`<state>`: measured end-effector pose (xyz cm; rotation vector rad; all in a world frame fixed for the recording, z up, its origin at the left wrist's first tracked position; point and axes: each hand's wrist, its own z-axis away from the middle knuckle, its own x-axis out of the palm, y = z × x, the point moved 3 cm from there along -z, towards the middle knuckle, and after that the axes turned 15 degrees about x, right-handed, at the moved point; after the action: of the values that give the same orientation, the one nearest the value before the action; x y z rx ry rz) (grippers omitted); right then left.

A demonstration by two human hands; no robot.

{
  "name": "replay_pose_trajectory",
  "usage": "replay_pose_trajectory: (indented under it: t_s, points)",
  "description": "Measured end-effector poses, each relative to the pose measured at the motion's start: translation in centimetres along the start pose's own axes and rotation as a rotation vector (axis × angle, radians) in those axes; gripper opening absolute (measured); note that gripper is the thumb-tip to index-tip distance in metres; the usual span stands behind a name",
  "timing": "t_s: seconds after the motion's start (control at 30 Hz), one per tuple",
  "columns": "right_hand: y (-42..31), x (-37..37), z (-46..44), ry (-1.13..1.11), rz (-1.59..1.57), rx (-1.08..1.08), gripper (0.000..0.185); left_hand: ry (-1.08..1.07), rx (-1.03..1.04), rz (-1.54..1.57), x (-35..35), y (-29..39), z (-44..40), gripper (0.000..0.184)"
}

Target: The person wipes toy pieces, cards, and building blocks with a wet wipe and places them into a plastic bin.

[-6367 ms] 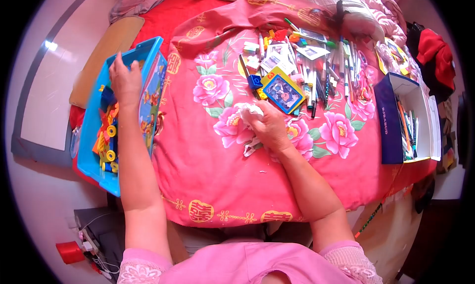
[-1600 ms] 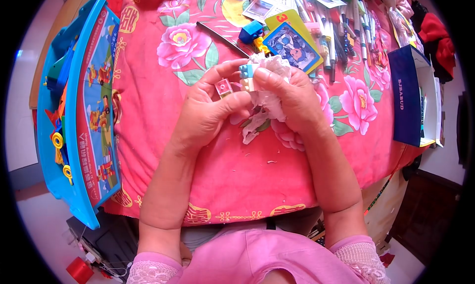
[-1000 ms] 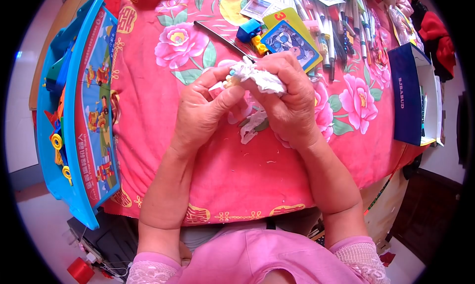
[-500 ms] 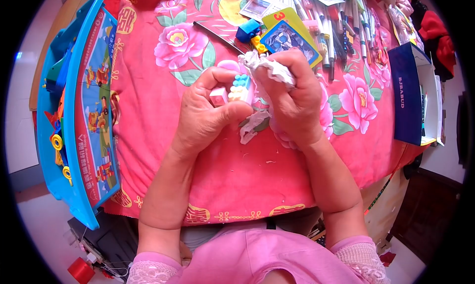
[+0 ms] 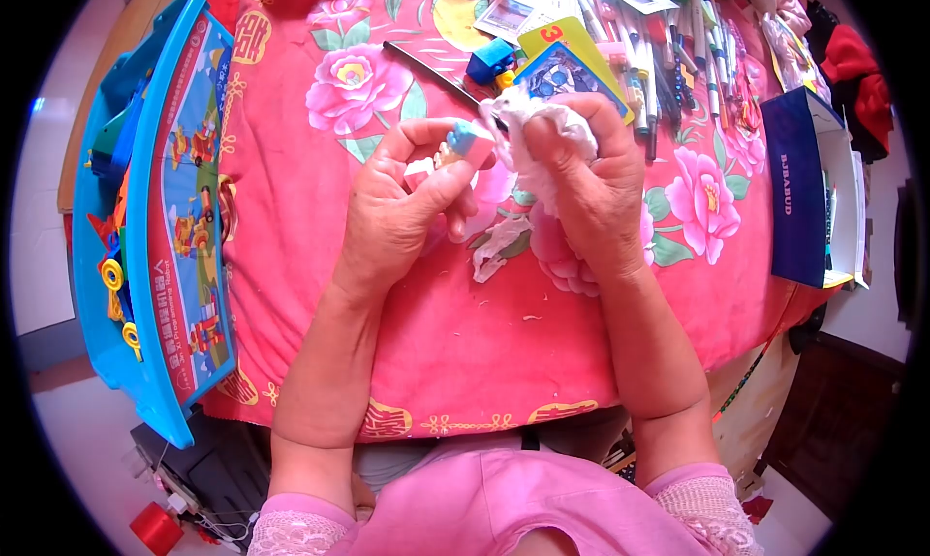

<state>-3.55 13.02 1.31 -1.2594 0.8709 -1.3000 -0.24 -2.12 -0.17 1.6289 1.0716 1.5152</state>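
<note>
Between the thumb and fingers of my left hand (image 5: 402, 193) is a small cluster of toy building blocks (image 5: 471, 141) in pink, blue and cream, tilted, studs facing left. Part of the cluster is hidden by my fingers. My right hand (image 5: 593, 173) pinches a crumpled white tissue (image 5: 542, 130) just to the right of the blocks; its left edge comes close to them, and I cannot tell whether they touch. Below, between my hands, a torn piece of tissue (image 5: 500, 246) lies on the red flowered cloth (image 5: 484, 353).
A blue tray (image 5: 145, 265) of colourful toy parts stands at the left. Behind my hands lie a blue toy block (image 5: 491, 62), a yellow-edged card (image 5: 572, 67), a thin dark stick (image 5: 431, 72) and many pens (image 5: 668, 62). A dark blue box (image 5: 799, 188) sits at the right edge.
My left hand has turned the blocks so their studs face left and a pink side shows. My right hand has shifted slightly right with the tissue.
</note>
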Motion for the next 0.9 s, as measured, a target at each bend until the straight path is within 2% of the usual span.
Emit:
replay_pose_trajectory:
  t_s: [0.07,0.1,0.2,0.23,0.37,0.5,0.6,0.73,0.83,0.9]
  points:
    - [-0.4,0.2,0.3,-0.107,0.082,0.023,0.013,-0.046,0.017,0.004,-0.2,-0.3,0.1,0.027]
    - [-0.1,0.2,0.1,-0.132,0.151,-0.042,0.013,-0.086,0.031,0.019,-0.4,-0.3,0.3,0.027]
    - [-0.1,-0.2,-0.3,-0.133,0.139,0.199,0.013,-0.174,0.094,-0.039,-0.2,0.4,0.3,0.028]
    - [0.5,-0.3,-0.6,-0.099,0.179,0.156,0.014,-0.200,0.120,-0.076,-0.1,0.6,0.3,0.029]
    - [0.0,-0.3,-0.4,-0.078,-0.061,0.142,0.014,-0.180,0.009,-0.025,-0.9,0.5,0.2,0.032]
    - [0.0,0.5,0.3,-0.201,-0.019,0.233,0.014,-0.090,-0.027,0.112,0.0,0.3,0.2,0.037]
    - [0.5,0.6,-0.1,-0.182,0.056,0.156,0.014,-0.010,0.002,0.194,-0.1,0.1,0.1,0.040]
    - [0.2,0.5,0.1,-0.205,0.118,0.188,0.012,0.077,0.008,0.226,-0.6,-0.4,-0.2,0.042]
    - [0.2,0.5,0.2,-0.111,0.076,0.076,0.012,0.046,-0.017,0.266,-0.7,-0.3,-0.2,0.040]
    - [0.3,0.7,0.0,-0.138,0.134,-0.109,0.012,-0.017,-0.032,0.089,-0.4,-0.5,0.0,0.038]
